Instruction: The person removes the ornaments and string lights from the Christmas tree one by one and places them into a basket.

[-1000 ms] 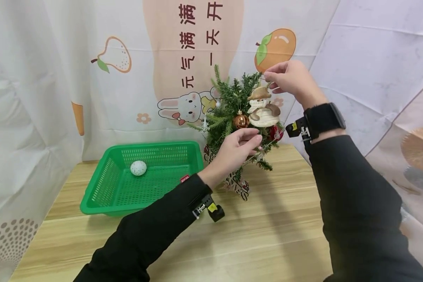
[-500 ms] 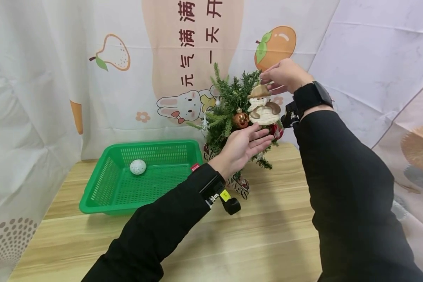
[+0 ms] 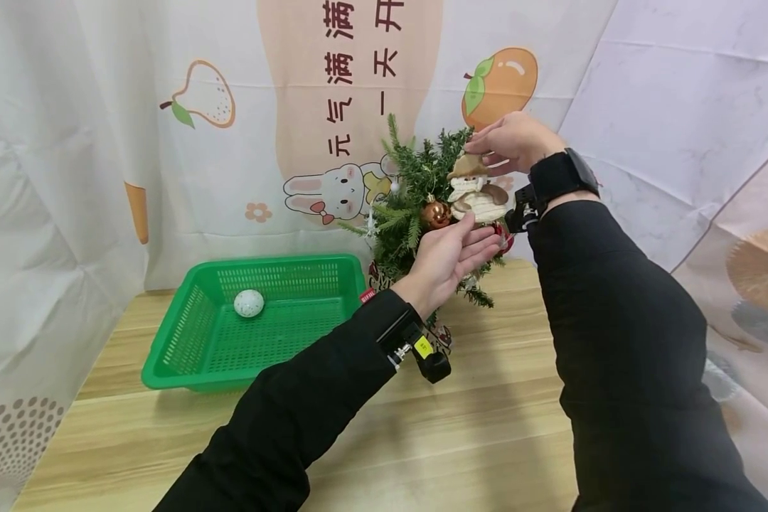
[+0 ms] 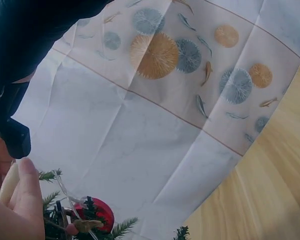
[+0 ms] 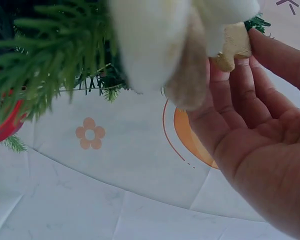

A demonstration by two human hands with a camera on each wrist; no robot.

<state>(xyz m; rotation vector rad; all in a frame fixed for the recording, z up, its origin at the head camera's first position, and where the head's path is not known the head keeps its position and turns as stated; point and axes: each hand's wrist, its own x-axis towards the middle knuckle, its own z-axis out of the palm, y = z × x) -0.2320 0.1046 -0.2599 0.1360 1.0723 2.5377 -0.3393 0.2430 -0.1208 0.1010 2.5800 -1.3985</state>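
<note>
A cream plush snowman ornament in a tan hat hangs at the right side of a small Christmas tree. My right hand pinches the top of its hat between thumb and fingers. Palm up, my left hand lies under the snowman with its fingers straight. Its thumb overlaps the ornament's lower edge. Beside the snowman hangs a shiny brown bauble. A red bauble shows below it, partly hidden by the left fingers.
To the left of the tree, a green plastic basket holds a white speckled egg. The wooden table meets printed cloth at the back. A patterned wooden base shows below the tree, partly behind the left wrist.
My left hand has turned palm up, straightened its fingers and moved up and right beneath the snowman. The right hand has slid slightly left and down, from the loop onto the hat.
</note>
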